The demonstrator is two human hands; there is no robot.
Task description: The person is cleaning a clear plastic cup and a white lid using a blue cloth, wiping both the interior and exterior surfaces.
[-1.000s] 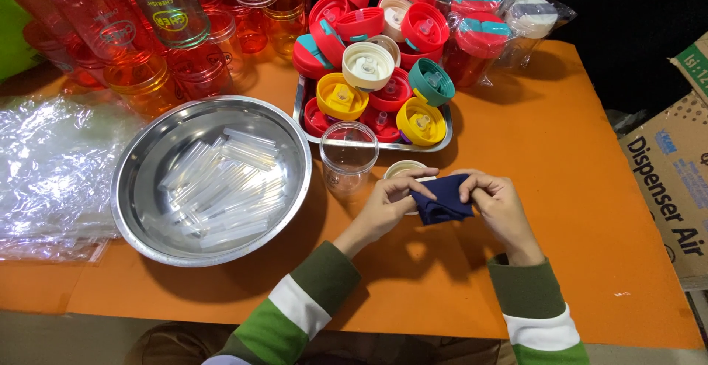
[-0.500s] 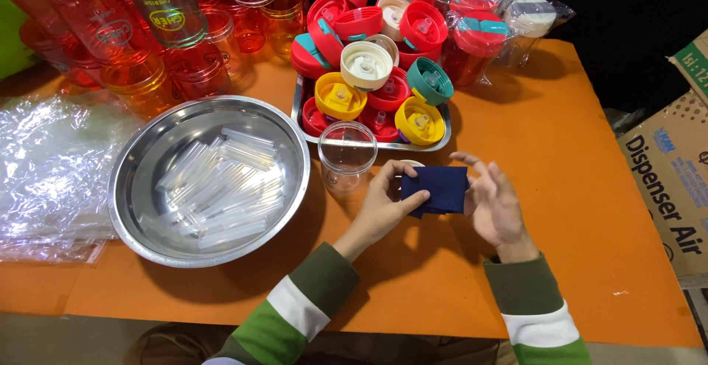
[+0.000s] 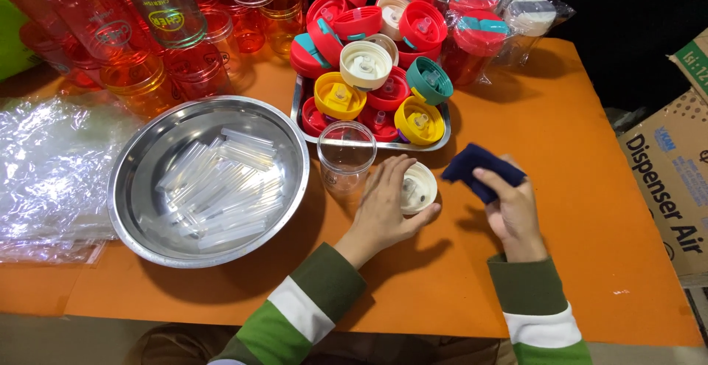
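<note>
Near the middle of the picture, the left hand [image 3: 385, 204] cups a cream lid [image 3: 417, 187] on the orange table [image 3: 582, 188], and the right hand [image 3: 509, 203] grips a dark blue cloth [image 3: 478, 169]. Just above, a tray [image 3: 299, 107] holds colourful lids beside an empty clear cup [image 3: 346, 155]. The big silver bowl [image 3: 144, 188] on the left holds clear plastic tubes, too blurry to count.

Free room: bare orange tabletop [image 3: 590, 210] right of and in front of both hands, w/ open passage to the near edge. Obstacles: steel bowl [image 3: 133, 225] of clear tubes at left; clear cup [image 3: 346, 155] just beside it; lid tray [image 3: 310, 133] behind; cardboard box [image 3: 671, 181] at far right.
</note>
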